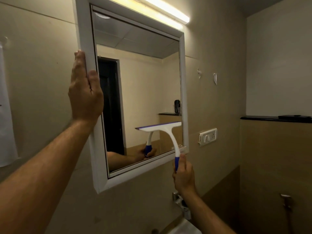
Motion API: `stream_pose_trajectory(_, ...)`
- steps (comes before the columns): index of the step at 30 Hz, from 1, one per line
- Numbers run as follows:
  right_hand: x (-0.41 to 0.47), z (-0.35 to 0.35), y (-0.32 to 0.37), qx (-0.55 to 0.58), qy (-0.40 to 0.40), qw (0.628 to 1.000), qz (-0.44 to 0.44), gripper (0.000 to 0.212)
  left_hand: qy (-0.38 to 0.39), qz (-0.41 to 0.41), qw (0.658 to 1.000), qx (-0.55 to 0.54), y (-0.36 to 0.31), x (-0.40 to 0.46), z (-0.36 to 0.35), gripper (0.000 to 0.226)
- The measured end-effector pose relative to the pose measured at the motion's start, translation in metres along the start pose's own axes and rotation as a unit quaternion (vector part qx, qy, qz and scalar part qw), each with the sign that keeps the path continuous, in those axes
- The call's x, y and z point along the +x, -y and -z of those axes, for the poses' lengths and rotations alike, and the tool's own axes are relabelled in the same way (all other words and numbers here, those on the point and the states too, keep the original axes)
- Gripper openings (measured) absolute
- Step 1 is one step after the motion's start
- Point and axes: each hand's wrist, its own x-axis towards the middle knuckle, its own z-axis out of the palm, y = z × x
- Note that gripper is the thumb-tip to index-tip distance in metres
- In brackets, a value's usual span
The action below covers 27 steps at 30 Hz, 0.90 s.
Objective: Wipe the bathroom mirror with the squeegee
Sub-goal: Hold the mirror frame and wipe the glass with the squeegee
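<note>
The squeegee (162, 132) sits against the glass of the mirror (143, 78) in its lower right quarter, toward five o'clock, blade edge level and lying across the pane up to the right-hand frame. The right hand (183, 174) grips the blue end of the handle, fingers (183, 162) wrapped round it just below the mirror's bottom edge. The left hand (85, 92) rests flat against the white frame at nine o'clock, fingers straight, thumb laid over the frame face, steadying it. Assessment: the tool appears a light plastic moulding, stiff in the neck with a soft strip at the blade; the blue grip is the proper hold and looks less slippery than the white shank. The glass is fragile and looks smooth; it calls for even, moderate pressure. The frame appears to be tilted or hinged off the wall, so bracing it seems prudent.
</note>
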Motion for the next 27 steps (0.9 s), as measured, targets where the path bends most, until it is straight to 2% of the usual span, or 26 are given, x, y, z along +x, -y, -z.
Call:
stream_pose_trajectory(5, 0.021, 0.007, 0.030, -0.023, 0.007, 0.998, 0.053, 0.064, -0.003, 0.006, 1.000, -0.005, 0.001, 0.000, 0.000, 0.051)
stream_pose_trajectory(8, 0.041, 0.001, 0.061, -0.016, -0.003, 0.997, 0.069, 0.054, 0.000, 0.008, 1.000, -0.001, 0.003, 0.000, -0.001, 0.052)
stream_pose_trajectory(10, 0.047, -0.001, 0.063, -0.008, 0.002, 0.998, 0.065, 0.054, 0.001, 0.008, 1.000, 0.001, 0.003, 0.000, -0.001, 0.052)
stream_pose_trajectory(14, 0.032, 0.005, 0.023, 0.004, 0.007, 1.000, 0.026, 0.070, -0.004, 0.003, 1.000, 0.004, 0.001, -0.001, -0.001, 0.052)
stream_pose_trajectory(18, 0.008, 0.015, -0.010, 0.000, 0.009, 1.000, -0.007, 0.065, -0.006, 0.005, 1.000, 0.003, 0.002, 0.000, -0.001, 0.052)
stream_pose_trajectory(24, 0.036, 0.009, 0.040, -0.029, -0.018, 0.998, 0.054, 0.052, -0.003, 0.004, 1.000, 0.000, 0.003, 0.000, -0.001, 0.052)
stream_pose_trajectory(27, 0.042, 0.006, 0.050, 0.000, 0.013, 1.000, 0.023, 0.058, 0.004, 0.007, 1.000, 0.005, 0.002, -0.004, 0.001, 0.052)
